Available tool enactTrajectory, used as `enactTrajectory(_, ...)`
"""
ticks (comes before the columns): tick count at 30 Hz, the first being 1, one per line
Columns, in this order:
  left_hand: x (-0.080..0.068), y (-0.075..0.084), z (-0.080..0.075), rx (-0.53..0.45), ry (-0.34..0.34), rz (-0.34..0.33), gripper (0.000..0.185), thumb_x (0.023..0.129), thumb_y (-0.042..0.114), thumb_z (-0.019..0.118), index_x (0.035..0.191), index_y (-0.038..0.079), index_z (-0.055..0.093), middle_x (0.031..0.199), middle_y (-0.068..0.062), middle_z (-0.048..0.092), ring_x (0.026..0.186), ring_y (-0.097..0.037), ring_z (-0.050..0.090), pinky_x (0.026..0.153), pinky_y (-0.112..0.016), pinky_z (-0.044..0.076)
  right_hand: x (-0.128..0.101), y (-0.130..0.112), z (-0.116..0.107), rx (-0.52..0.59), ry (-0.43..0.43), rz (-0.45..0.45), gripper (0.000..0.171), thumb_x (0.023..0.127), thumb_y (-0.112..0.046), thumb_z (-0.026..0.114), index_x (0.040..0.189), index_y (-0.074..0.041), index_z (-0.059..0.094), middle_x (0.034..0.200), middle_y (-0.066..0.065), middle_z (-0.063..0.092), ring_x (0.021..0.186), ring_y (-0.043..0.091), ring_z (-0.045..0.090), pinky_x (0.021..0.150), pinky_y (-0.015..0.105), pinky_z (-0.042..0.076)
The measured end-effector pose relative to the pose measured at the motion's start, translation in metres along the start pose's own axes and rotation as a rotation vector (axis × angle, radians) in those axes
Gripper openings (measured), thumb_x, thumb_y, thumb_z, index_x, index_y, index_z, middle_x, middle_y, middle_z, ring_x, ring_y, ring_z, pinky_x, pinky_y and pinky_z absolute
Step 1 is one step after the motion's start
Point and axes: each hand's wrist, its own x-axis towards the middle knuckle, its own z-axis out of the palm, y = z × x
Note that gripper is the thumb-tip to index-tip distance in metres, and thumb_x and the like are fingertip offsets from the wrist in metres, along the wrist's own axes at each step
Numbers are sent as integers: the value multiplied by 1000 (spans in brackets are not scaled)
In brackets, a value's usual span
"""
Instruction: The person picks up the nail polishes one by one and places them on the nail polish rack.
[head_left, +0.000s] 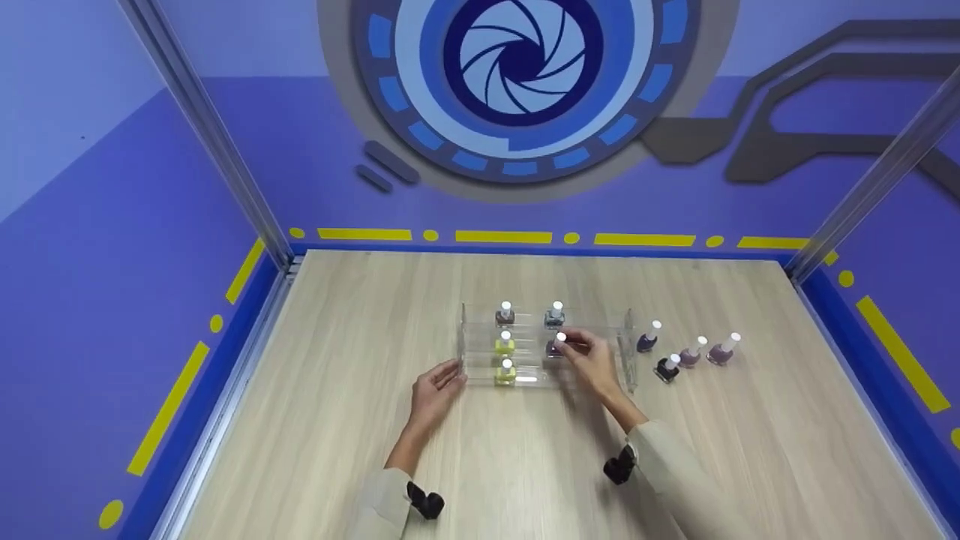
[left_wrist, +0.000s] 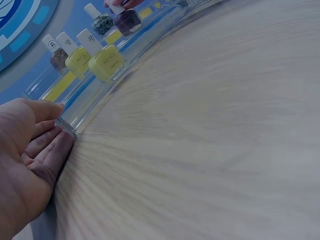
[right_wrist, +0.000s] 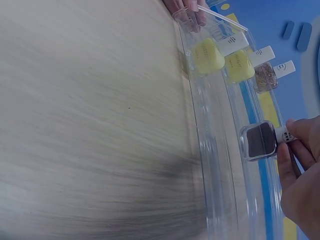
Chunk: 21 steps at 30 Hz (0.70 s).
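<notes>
Clear acrylic rack (head_left: 622, 352): the right hand (head_left: 592, 360) pinches a dark purple bottle (head_left: 556, 346) by its cap, seemingly on the middle step; the left hand (head_left: 435, 390), fingers relaxed, touches the rack's end.

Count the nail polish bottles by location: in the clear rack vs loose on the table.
In the clear rack: 5, counting the dark bottle pinched by the right hand
Loose on the table, right of the rack: 4
Total: 9

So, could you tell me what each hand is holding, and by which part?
The right hand pinches the dark purple bottle by its white cap. The left hand holds nothing; its fingers rest against the clear rack's end.
</notes>
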Motion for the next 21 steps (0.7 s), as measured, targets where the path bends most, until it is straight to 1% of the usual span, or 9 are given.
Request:
enactTrajectory(3, 1, -2, 1, 4, 1, -2, 47, 98, 16, 68, 140, -1, 58, 143, -22, 61, 134, -35, 59, 106, -31, 57, 0, 1, -1, -20, -12, 3, 22, 88, 7, 73, 110, 10, 72, 108, 28, 74, 99, 34, 73, 84, 13, 58)
enactTrajectory(8, 2, -3, 1, -1, 7, -4, 46, 98, 15, 68, 140, -2, 59, 141, -23, 62, 133, -35, 60, 104, -29, 58, -1, -3, -2, -46, -31, -5, 24, 88, 8, 72, 112, 9, 72, 110, 27, 74, 102, 39, 72, 89, 22, 62)
enactTrajectory(10, 2, -2, 1, 0, 7, 5, 46, 99, 15, 68, 139, -4, 58, 141, -25, 62, 133, -37, 60, 104, -30, 58, -2, -5, -2, -38, -40, -9, 25, 88, 8, 72, 113, 9, 72, 111, 28, 73, 103, 40, 72, 89, 24, 62)
enactTrajectory(15, 1, -1, 1, 18, 16, 3, 45, 98, 15, 69, 138, -3, 59, 140, -24, 62, 132, -36, 61, 104, -31, 58, -2, -9, -4, 2, -47, -16, 26, 88, 9, 72, 114, 11, 71, 113, 30, 72, 105, 43, 71, 87, 17, 61)
enactTrajectory(17, 1, -1, 1, 17, 21, -9, 45, 97, 15, 70, 138, -1, 61, 141, -22, 63, 132, -35, 61, 105, -31, 58, -3, -9, -7, 12, -43, -26, 27, 88, 9, 72, 115, 12, 70, 114, 31, 71, 105, 45, 71, 87, 17, 61)
enactTrajectory(21, 1, -1, 0, 15, 12, 1, 45, 98, 16, 69, 138, -1, 60, 142, -22, 62, 134, -35, 60, 106, -31, 57, -4, -14, -13, -4, -32, -40, 26, 90, 9, 70, 115, 13, 69, 115, 32, 71, 107, 47, 70, 88, 18, 61)
